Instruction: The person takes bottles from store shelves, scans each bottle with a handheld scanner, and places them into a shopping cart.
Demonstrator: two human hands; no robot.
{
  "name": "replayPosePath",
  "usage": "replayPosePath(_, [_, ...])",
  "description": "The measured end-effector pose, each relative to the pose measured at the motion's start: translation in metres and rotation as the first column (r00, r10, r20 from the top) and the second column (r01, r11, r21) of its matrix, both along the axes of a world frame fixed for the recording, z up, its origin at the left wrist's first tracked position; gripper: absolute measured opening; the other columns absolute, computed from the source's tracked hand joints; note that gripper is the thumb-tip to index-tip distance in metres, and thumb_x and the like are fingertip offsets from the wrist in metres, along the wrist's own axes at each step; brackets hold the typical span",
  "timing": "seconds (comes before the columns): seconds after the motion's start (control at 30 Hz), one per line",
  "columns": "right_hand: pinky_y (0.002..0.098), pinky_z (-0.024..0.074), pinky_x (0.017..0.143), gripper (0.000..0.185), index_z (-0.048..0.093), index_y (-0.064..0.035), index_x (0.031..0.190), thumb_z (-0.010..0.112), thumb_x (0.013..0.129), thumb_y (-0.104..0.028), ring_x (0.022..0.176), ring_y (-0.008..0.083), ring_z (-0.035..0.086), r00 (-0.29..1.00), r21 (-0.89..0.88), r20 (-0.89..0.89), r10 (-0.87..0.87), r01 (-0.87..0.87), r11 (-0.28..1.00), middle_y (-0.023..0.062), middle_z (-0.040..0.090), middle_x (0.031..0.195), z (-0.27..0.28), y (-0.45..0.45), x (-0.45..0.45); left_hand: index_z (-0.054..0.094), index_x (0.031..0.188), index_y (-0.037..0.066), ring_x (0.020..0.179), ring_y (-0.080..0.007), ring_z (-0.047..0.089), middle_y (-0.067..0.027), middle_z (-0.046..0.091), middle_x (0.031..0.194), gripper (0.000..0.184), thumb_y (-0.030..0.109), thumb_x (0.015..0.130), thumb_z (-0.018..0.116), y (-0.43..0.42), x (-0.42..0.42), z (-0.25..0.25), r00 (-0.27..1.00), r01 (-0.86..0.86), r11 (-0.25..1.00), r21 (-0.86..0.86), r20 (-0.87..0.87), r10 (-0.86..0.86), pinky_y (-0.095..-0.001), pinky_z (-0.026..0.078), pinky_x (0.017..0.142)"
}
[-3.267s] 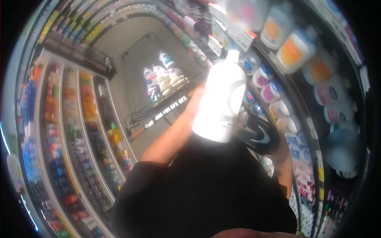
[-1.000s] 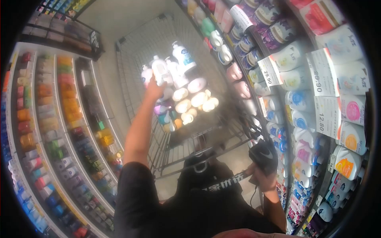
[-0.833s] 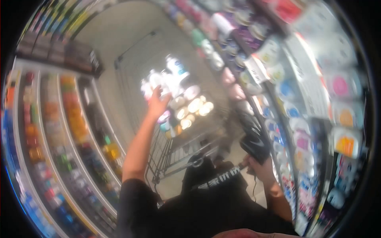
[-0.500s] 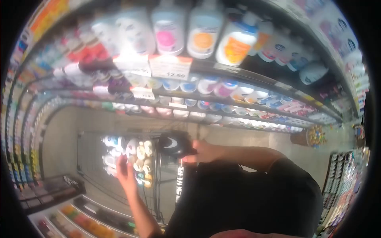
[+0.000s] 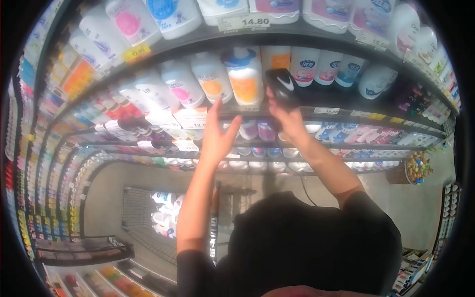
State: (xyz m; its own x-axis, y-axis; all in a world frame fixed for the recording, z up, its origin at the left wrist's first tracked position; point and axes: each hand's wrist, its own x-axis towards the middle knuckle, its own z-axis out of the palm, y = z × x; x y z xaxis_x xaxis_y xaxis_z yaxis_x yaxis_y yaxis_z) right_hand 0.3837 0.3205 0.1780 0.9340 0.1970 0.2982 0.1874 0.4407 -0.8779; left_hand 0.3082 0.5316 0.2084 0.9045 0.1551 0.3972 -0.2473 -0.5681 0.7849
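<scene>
My left hand is raised at the shelf edge, thumb and fingers apart, with nothing in it. Just above and to its right stands a white bottle with an orange label and blue top. A bottle with an orange round print is right behind my left fingertips. My right hand grips a black device with a pale curved mark, held in front of the same shelf row. Its front end covers part of an orange-labelled bottle.
A wire shopping cart with several bottles stands at lower left. Shelf rails with price tags cross the view above and below my hands. A basket of colourful items is at the right, on the floor.
The view has turned toward the shelves. My left hand has left the bottles in the cart and risen to the shelf. My right hand has lifted the black device to the shelf too.
</scene>
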Motion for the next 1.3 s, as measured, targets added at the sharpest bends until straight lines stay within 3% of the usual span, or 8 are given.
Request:
replayPosePath(0.2, [0.0309, 0.0464, 0.092, 0.039, 0.06, -0.0038, 0.123, 0.068, 0.084, -0.006, 0.105, 0.0142, 0.06, 0.996, -0.024, -0.039, 0.075, -0.076, 0.997, 0.0035, 0.065, 0.116, 0.012, 0.009, 0.043, 0.028, 0.152, -0.002, 0.133, -0.0344, 0.05, -0.0208, 0.048, 0.146, 0.096, 0.042, 0.082, 0.076, -0.045, 0.079, -0.006, 0.944, -0.316, 0.948, 0.046, -0.08, 0.319, -0.0424, 0.039, 0.109])
replayPosePath(0.43, [0.0324, 0.0455, 0.098, 0.039, 0.058, -0.002, 0.125, 0.065, 0.086, -0.004, 0.111, 0.0138, 0.057, 0.966, -0.057, 0.195, 0.168, -0.16, 0.985, 0.0045, 0.063, 0.12, 0.003, 0.011, 0.047, 0.046, 0.134, 0.006, 0.119, -0.0369, 0.059, -0.0189, 0.064, 0.123, 0.079, 0.047, 0.074, 0.077, -0.079, 0.098, 0.01, 0.869, -0.478, 0.876, 0.066, -0.109, 0.482, -0.0477, 0.043, 0.1])
replayPosePath(0.77, [0.035, 0.0464, 0.098, 0.053, 0.056, 0.0002, 0.13, 0.076, 0.083, -0.013, 0.117, 0.0182, 0.059, 0.945, -0.312, 0.274, 0.177, -0.087, 0.946, 0.0118, 0.064, 0.126, 0.023, -0.015, 0.006, 0.043, 0.135, 0.003, 0.113, -0.0285, 0.062, -0.0155, 0.063, 0.123, 0.064, 0.03, 0.085, 0.074, -0.098, 0.074, 0.001, 0.93, -0.326, 0.871, -0.367, 0.039, 0.364, -0.039, 0.046, 0.097])
replayPosePath(0.9, [0.0417, 0.0254, 0.118, 0.077, 0.045, -0.0032, 0.142, 0.082, 0.078, -0.024, 0.137, 0.0253, 0.043, 0.848, -0.484, 0.422, 0.321, -0.089, 0.87, 0.0153, 0.049, 0.145, 0.017, -0.014, -0.006, 0.045, 0.13, -0.003, 0.101, -0.022, 0.063, -0.0126, 0.064, 0.112, 0.047, 0.026, 0.095, 0.061, -0.068, 0.088, -0.057, 0.909, -0.051, 0.878, -0.475, 0.342, 0.237, -0.0356, 0.049, 0.093])
replayPosePath(1.0, [0.0528, 0.012, 0.123, 0.085, 0.042, -0.008, 0.146, 0.083, 0.075, -0.031, 0.145, 0.0324, 0.034, 0.616, -0.572, 0.688, 0.384, 0.135, 0.809, 0.0155, 0.043, 0.15, 0.039, -0.015, -0.023, 0.055, 0.115, -0.004, 0.098, -0.0215, 0.063, -0.0122, 0.066, 0.107, 0.035, 0.026, 0.097, 0.054, -0.066, 0.058, -0.07, 0.924, 0.294, 0.508, -0.809, 0.376, 0.065, -0.0359, 0.051, 0.09])
replayPosePath(1.03, [0.0551, 0.0126, 0.122, 0.083, 0.044, -0.0093, 0.145, 0.082, 0.075, -0.031, 0.145, 0.0328, 0.035, 0.553, -0.552, 0.722, 0.416, 0.098, 0.828, 0.0144, 0.044, 0.15, 0.047, -0.019, -0.03, 0.06, 0.11, -0.004, 0.1, -0.022, 0.063, -0.0124, 0.066, 0.107, 0.035, 0.027, 0.097, 0.051, -0.071, 0.042, -0.068, 0.916, 0.369, 0.278, -0.887, 0.397, 0.049, -0.0367, 0.051, 0.09])
replayPosePath(1.23, [0.0518, 0.0248, 0.118, 0.067, 0.055, -0.0091, 0.135, 0.08, 0.076, -0.028, 0.137, 0.0313, 0.047, 0.353, -0.598, 0.662, 0.662, -0.284, 0.75, 0.0107, 0.054, 0.143, 0.037, -0.058, -0.068, 0.041, 0.141, 0.003, 0.117, -0.0287, 0.06, -0.0134, 0.058, 0.129, 0.08, 0.056, 0.084, 0.06, -0.053, -0.066, -0.014, 0.935, -0.003, 0.572, -0.82, 0.2, 0.292, -0.0443, 0.05, 0.099])
replayPosePath(1.3, [0.0456, 0.0322, 0.114, 0.064, 0.056, -0.0048, 0.133, 0.08, 0.076, -0.021, 0.131, 0.0283, 0.051, 0.591, -0.534, 0.329, 0.737, -0.527, 0.661, 0.013, 0.058, 0.137, 0.007, -0.089, -0.077, 0.044, 0.139, 0.002, 0.117, -0.0294, 0.06, -0.0137, 0.059, 0.128, 0.076, 0.053, 0.086, 0.059, -0.061, -0.096, 0.006, 0.952, -0.11, 0.42, -0.901, 0.026, 0.306, -0.0446, 0.052, 0.097])
